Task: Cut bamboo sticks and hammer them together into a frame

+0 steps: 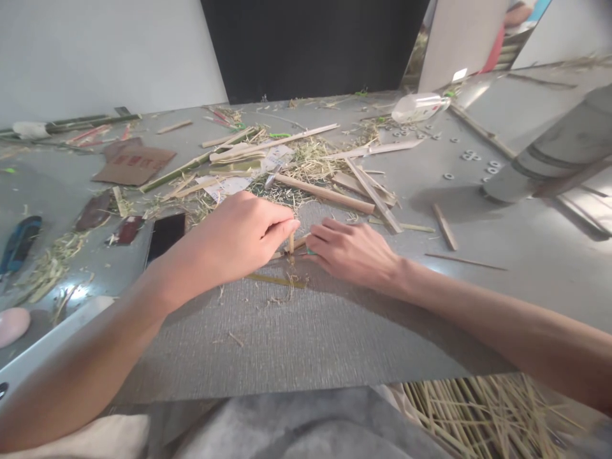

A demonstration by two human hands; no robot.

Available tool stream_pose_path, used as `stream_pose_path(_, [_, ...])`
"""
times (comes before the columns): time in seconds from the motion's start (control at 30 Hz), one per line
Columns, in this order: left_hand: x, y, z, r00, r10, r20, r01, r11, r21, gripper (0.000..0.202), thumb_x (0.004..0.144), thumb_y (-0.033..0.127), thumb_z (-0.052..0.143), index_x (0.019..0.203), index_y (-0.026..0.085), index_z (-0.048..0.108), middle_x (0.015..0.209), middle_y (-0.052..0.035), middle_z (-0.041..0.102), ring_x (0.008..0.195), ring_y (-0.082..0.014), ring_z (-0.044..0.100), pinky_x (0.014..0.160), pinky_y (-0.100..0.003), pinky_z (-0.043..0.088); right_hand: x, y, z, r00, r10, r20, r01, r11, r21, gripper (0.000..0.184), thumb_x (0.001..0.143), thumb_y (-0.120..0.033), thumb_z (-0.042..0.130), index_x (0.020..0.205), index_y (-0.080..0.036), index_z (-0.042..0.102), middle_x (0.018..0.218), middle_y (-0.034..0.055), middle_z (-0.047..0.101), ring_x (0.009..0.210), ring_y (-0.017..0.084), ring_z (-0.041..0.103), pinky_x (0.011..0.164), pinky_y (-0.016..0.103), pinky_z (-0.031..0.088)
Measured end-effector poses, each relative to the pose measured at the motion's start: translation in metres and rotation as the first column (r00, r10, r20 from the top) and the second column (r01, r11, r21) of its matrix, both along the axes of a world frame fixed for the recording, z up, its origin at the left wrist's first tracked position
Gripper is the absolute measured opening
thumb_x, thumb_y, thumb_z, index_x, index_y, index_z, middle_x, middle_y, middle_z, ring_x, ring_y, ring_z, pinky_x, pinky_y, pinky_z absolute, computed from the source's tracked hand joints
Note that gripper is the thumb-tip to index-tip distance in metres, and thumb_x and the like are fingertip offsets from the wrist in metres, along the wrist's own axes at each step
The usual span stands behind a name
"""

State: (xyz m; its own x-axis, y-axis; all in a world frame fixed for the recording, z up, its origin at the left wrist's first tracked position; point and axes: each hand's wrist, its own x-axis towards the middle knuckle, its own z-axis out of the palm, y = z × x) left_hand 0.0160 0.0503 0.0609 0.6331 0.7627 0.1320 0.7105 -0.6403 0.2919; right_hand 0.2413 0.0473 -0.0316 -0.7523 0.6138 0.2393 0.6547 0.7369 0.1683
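Near the front middle of the table, my left hand (239, 236) is closed, thumb and fingers pinching a short bamboo stick (291, 243) that points down at the table. My right hand (351, 248) lies low beside it, fingers curled around a small tool with a bit of green (310, 252) showing. Most of that tool is hidden by the fingers, so its kind is unclear. Its thin end reaches toward the foot of the stick. Fine shavings (282, 296) and a flat bamboo strip (277, 280) lie just below the hands.
Beyond the hands lies a heap of bamboo strips (325, 192) and shavings. A black phone (166, 234), cardboard (134, 164) and a blue-black cutter (20, 245) are left. White rings (471, 155), a clear bottle (418, 107) and a thick grey cylinder (549, 150) stand or lie right.
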Motion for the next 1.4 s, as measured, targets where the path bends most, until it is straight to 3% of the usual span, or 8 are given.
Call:
stream_pose_path(0.3, [-0.003, -0.001, 0.003, 1.000, 0.015, -0.021, -0.015, 1.000, 0.001, 0.042, 0.099, 0.021, 0.050, 0.058, 0.018, 0.053, 0.051, 0.0063, 0.034, 0.051, -0.0095, 0.030, 0.055, -0.028, 0.021, 0.001, -0.001, 0.000, 0.999, -0.004, 0.042, 0.004, 1.000, -0.013, 0.025, 0.107, -0.037, 0.049, 0.106, -0.017, 0.063, 0.099, 0.0067, 0.066, 0.085, 0.019, 0.056, 0.051, 0.034, 0.016])
stream_pose_path(0.53, [-0.008, 0.003, 0.005, 1.000, -0.012, -0.013, 0.011, 0.998, -0.068, 0.040, 0.099, 0.020, 0.050, 0.059, 0.018, 0.048, 0.053, 0.0065, 0.039, 0.052, -0.0097, 0.031, 0.054, -0.028, 0.024, 0.005, 0.011, 0.014, 0.999, 0.015, -0.053, -0.010, 0.996, 0.092, 0.031, 0.109, -0.038, 0.041, 0.099, -0.016, 0.060, 0.092, 0.0046, 0.062, 0.073, 0.014, 0.049, 0.052, 0.033, 0.018])
stream_pose_path(0.67, [-0.008, 0.003, 0.005, 0.999, -0.026, -0.020, 0.024, 0.996, -0.091, 0.040, 0.100, 0.020, 0.049, 0.060, 0.018, 0.046, 0.055, 0.0061, 0.039, 0.054, -0.0099, 0.031, 0.055, -0.029, 0.024, 0.006, 0.013, 0.009, 0.996, 0.031, -0.079, -0.030, 0.999, 0.016, 0.034, 0.109, -0.041, 0.040, 0.097, -0.016, 0.058, 0.089, 0.0036, 0.062, 0.068, 0.013, 0.046, 0.052, 0.032, 0.018])
stream_pose_path(0.87, [-0.009, 0.002, 0.006, 0.999, -0.031, -0.030, 0.029, 0.997, -0.078, 0.041, 0.101, 0.022, 0.049, 0.060, 0.018, 0.046, 0.055, 0.0063, 0.037, 0.054, -0.0100, 0.030, 0.056, -0.029, 0.025, 0.007, 0.013, 0.001, 0.991, 0.115, 0.064, -0.116, 0.993, 0.021, 0.034, 0.110, -0.039, 0.038, 0.101, -0.015, 0.059, 0.091, 0.0053, 0.062, 0.075, 0.016, 0.051, 0.053, 0.034, 0.017])
stream_pose_path(1.03, [-0.008, 0.003, 0.005, 0.998, -0.047, -0.030, 0.045, 0.997, -0.068, 0.041, 0.100, 0.021, 0.049, 0.059, 0.017, 0.047, 0.055, 0.0065, 0.039, 0.054, -0.0089, 0.032, 0.056, -0.028, 0.024, 0.004, 0.014, 0.006, 0.994, 0.064, -0.086, -0.053, 0.991, 0.121, 0.037, 0.110, -0.042, 0.037, 0.097, -0.015, 0.060, 0.091, 0.0051, 0.062, 0.076, 0.015, 0.052, 0.052, 0.032, 0.020])
stream_pose_path(1.4, [-0.009, 0.004, 0.005, 1.000, -0.026, -0.002, 0.025, 0.995, -0.097, 0.039, 0.099, 0.022, 0.050, 0.061, 0.018, 0.045, 0.054, 0.0057, 0.041, 0.053, -0.0095, 0.033, 0.055, -0.029, 0.025, 0.004, 0.011, 0.006, 0.997, 0.024, -0.069, -0.023, 1.000, 0.011, 0.034, 0.110, -0.041, 0.039, 0.098, -0.016, 0.058, 0.089, 0.0044, 0.061, 0.069, 0.014, 0.047, 0.052, 0.033, 0.016])
